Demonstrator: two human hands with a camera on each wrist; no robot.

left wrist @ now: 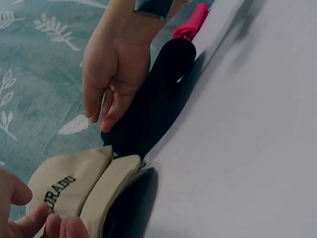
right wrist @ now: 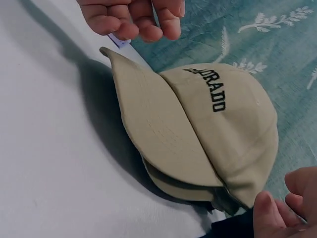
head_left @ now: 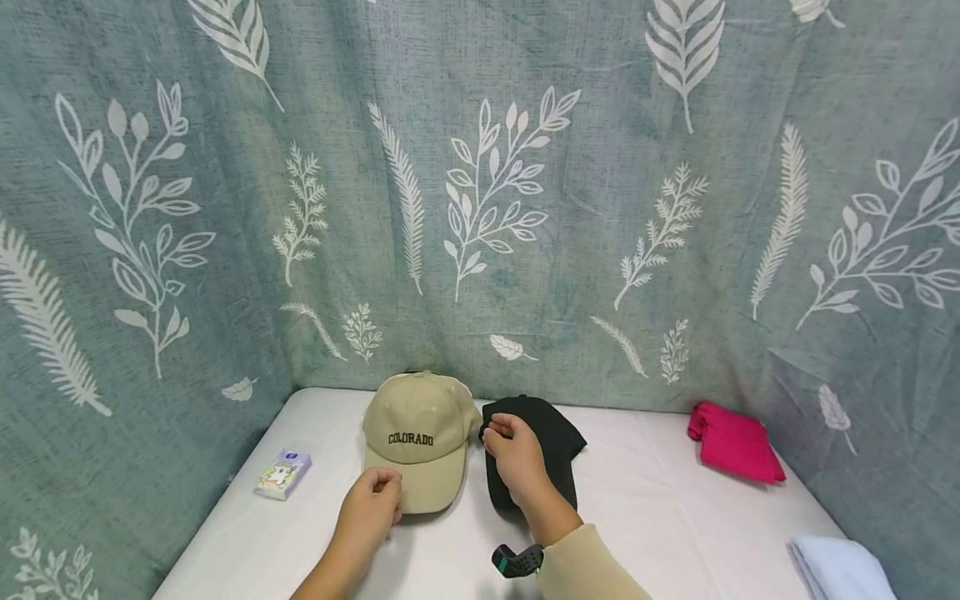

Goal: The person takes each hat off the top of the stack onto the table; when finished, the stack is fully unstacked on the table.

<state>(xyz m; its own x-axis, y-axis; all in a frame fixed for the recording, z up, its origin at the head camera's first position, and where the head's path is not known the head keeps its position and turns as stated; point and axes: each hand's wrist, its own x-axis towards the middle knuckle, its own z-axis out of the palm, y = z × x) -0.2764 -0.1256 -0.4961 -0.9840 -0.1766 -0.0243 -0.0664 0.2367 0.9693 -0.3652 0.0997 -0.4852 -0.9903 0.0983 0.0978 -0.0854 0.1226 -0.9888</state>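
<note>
A beige baseball cap (head_left: 416, 425) lettered COLORADO lies on the white table with its brim toward me. In the right wrist view a second beige brim (right wrist: 178, 184) shows beneath the brim of this cap (right wrist: 228, 129). My left hand (head_left: 371, 504) hovers by the brim's left front edge, fingers loosely bent and holding nothing; the right wrist view shows it apart from the cap. A black cap (head_left: 551, 446) lies just to the right. Above that black cap is my right hand (head_left: 517, 458), its fingers (left wrist: 113, 111) relaxed, with nothing in them.
A small purple-and-white packet (head_left: 283, 475) lies at the left of the table (head_left: 637, 500). Folded red cloth (head_left: 738, 442) is at the back right, light blue cloth (head_left: 840, 567) at the front right. A leaf-patterned curtain (head_left: 562, 317) encloses the back and sides.
</note>
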